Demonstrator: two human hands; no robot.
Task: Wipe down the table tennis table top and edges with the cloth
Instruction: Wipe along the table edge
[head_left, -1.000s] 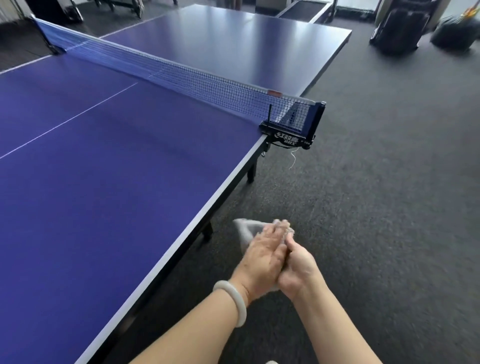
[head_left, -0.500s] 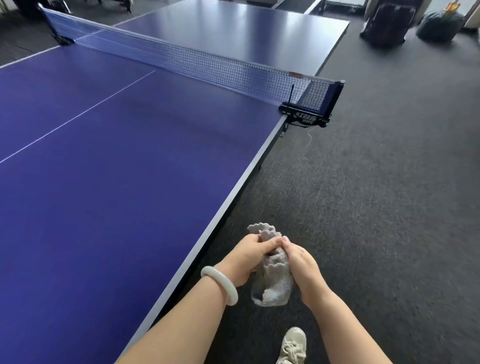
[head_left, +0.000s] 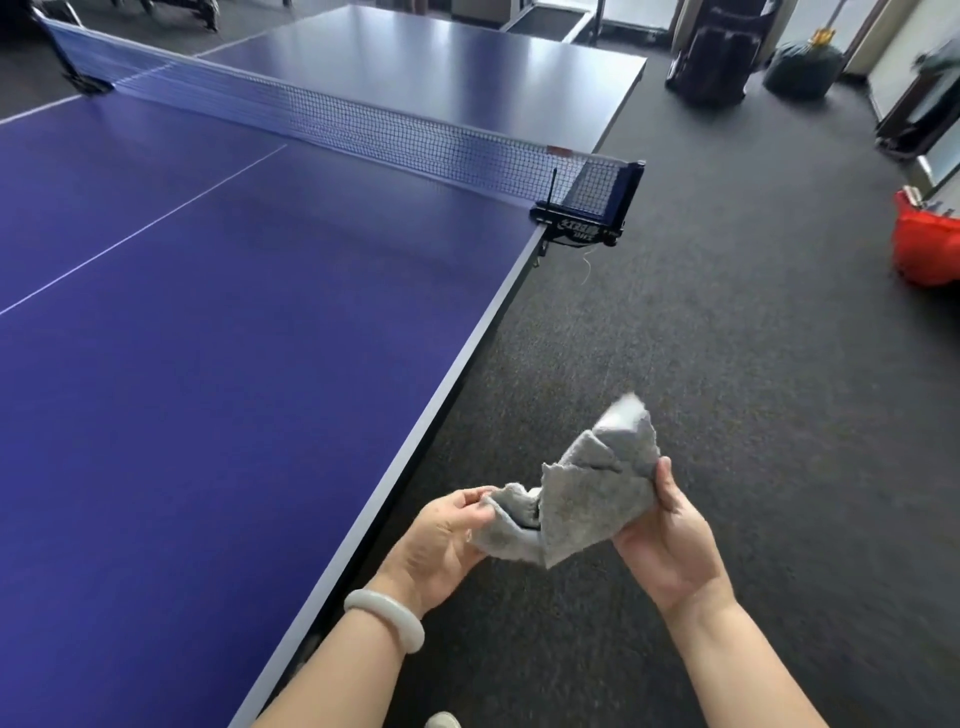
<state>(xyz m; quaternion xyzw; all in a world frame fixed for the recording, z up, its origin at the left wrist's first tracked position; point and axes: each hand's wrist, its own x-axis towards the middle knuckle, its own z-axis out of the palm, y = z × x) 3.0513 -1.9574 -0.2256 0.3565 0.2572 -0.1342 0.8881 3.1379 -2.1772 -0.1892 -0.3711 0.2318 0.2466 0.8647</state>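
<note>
Grey cloth (head_left: 592, 493) pinched by left hand (head_left: 441, 545) and right hand (head_left: 670, 540) beside table edge (head_left: 439, 400) (open carpet (head_left: 727, 389) rightward).

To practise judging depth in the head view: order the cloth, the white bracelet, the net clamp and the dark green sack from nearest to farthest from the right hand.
1. cloth: gripped by the right hand.
2. white bracelet: on the left wrist.
3. net clamp: ahead, at the table edge.
4. dark green sack: far back, on the right.
</note>
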